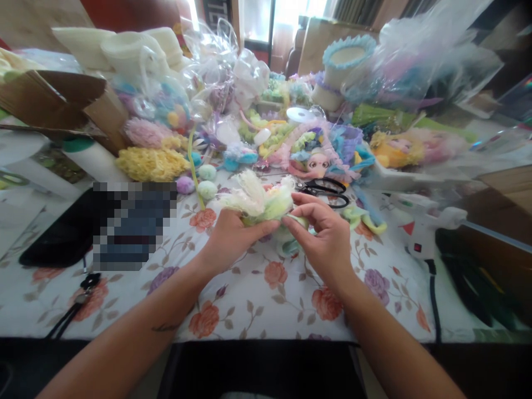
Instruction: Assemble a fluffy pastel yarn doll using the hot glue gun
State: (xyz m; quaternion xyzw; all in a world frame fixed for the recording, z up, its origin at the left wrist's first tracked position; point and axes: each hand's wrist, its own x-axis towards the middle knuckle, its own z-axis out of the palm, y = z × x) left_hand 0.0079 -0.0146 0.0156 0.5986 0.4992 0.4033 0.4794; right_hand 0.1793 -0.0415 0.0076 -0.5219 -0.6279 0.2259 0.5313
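Over the middle of the flowered cloth, a pale green and cream fluffy bundle (266, 202) is held between both hands. My left hand (233, 230) is closed around its left side, thumb lying along the near edge. At its right edge my right hand (322, 227) is closed in a pinch of thumb and forefinger; the small part between those fingertips is too hidden to name. Black-handled scissors (336, 194) lie just beyond my right hand. A yellow-green ruffled strip (366, 218) rests to the right of it.
A white glue gun (424, 227) stands on the right, its cord hanging down. A black phone (62, 233) lies left. Behind are pompoms (206, 182), a doll head (319, 162), a ribbon spool (301, 114), clear plastic bags (415, 61) and a cardboard box (58, 100).
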